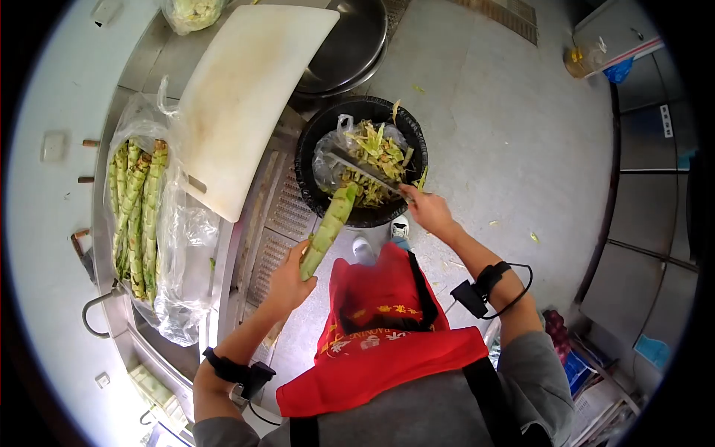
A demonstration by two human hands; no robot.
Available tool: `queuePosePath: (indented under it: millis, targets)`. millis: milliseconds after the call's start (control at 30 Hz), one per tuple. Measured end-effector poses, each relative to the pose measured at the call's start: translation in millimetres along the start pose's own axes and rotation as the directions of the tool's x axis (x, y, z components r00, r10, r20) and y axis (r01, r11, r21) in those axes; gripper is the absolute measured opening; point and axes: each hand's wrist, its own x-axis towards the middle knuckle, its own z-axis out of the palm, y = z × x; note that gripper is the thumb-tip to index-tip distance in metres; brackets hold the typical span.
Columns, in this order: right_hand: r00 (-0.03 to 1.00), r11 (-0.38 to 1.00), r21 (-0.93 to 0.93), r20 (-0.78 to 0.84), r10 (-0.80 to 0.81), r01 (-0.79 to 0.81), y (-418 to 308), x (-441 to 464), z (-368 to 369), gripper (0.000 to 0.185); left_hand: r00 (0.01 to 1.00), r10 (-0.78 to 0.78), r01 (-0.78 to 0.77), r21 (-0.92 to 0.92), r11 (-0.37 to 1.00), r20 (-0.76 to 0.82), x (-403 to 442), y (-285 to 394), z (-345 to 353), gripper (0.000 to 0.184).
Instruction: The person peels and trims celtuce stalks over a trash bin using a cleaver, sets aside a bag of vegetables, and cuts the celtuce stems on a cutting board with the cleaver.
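Observation:
My left hand [290,279] is wrapped round the lower end of a thick green celtuce stem [328,231], which slants up and away from me. In my right hand [430,208] is the handle of a knife [370,171]; its long blade points up and left, just beyond the stem's top end. Whether blade and stem touch, I cannot tell. Below both is a round black bin [305,179], lined with a plastic bag and holding yellow-green leaves and peelings [381,153].
Several more celtuce stems [136,216] lie in a clear plastic bag on the steel counter at left. A white cutting board [238,97] rests beside them, near dark metal bowls [346,45]. Leaf scraps [534,237] dot the grey floor. Steel cabinets [640,208] stand at right.

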Motion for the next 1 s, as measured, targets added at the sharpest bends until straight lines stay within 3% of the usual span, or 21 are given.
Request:
queuePosePath:
  millis: [167, 300, 400, 433, 533, 567, 700, 800, 833, 900, 1000]
  targets:
    - [0.954, 0.954, -0.043, 0.048, -0.296, 0.298, -83.0, 4.6, -30.1, 0.052, 0.999, 0.034, -0.037, 0.102, 0.994, 0.031, 7.2, 0.5, -2.4, 0.068]
    - [0.902, 0.888, -0.169, 0.156, -0.403, 0.427, -84.4, 4.4, -22.3, 0.055, 0.997, 0.064, -0.071, 0.178, 0.981, 0.047, 4.2, 4.5, -5.6, 0.068]
    - [0.948, 0.946, -0.149, 0.186, -0.259, 0.288, -37.7, 14.8, -2.1, 0.049, 0.997, 0.063, -0.073, 0.228, 0.971, 0.051, 2.8, 4.0, -7.5, 0.067]
    - [0.959, 0.972, -0.154, 0.247, -0.137, 0.178, -27.3, 17.2, 1.4, 0.047, 0.996, 0.063, -0.077, 0.248, 0.966, 0.066, 5.7, 4.4, -5.2, 0.067]
    - [0.968, 0.96, -0.199, 0.193, -0.159, 0.198, -35.2, 10.0, -4.0, 0.047, 0.993, 0.056, -0.083, 0.288, 0.954, 0.1, 11.9, 0.6, 3.6, 0.065]
    - [0.975, 0.977, -0.129, 0.161, -0.151, 0.172, -31.2, 10.0, -0.8, 0.047, 0.992, 0.059, -0.089, 0.291, 0.953, 0.109, 11.4, -2.7, 3.3, 0.064]
    - [0.936, 0.991, -0.079, 0.344, -0.072, 0.105, -27.4, 19.9, -13.3, 0.042, 0.99, 0.028, -0.073, 0.328, 0.942, 0.14, 11.0, -1.5, 1.0, 0.06]
    - [0.97, 0.98, 0.188, 0.218, -0.11, 0.069, -16.6, 20.6, -7.4, 0.038, 0.999, 0.042, -0.037, 0.151, 0.988, -0.034, 6.2, -12.6, 6.4, 0.053]
    - [0.976, 0.977, 0.208, 0.206, -0.076, 0.033, -16.6, 21.3, -4.6, 0.035, 0.997, -0.053, 0.048, 0.112, 0.993, 0.047, 10.0, -15.8, 6.4, 0.05]
    - [0.972, 0.991, 0.1, 0.212, -0.103, 0.084, -25.4, 23.3, -8.4, 0.036, 0.948, -0.233, 0.226, 0.06, 0.972, 0.218, 17.6, -19.3, 3.2, 0.047]
    - [0.967, 0.986, -0.06, 0.21, -0.142, 0.158, -48.2, 16.7, -18.7, 0.045, 0.963, -0.218, 0.221, 0.0, 0.975, 0.156, 19.1, -8.4, 2.9, 0.041]
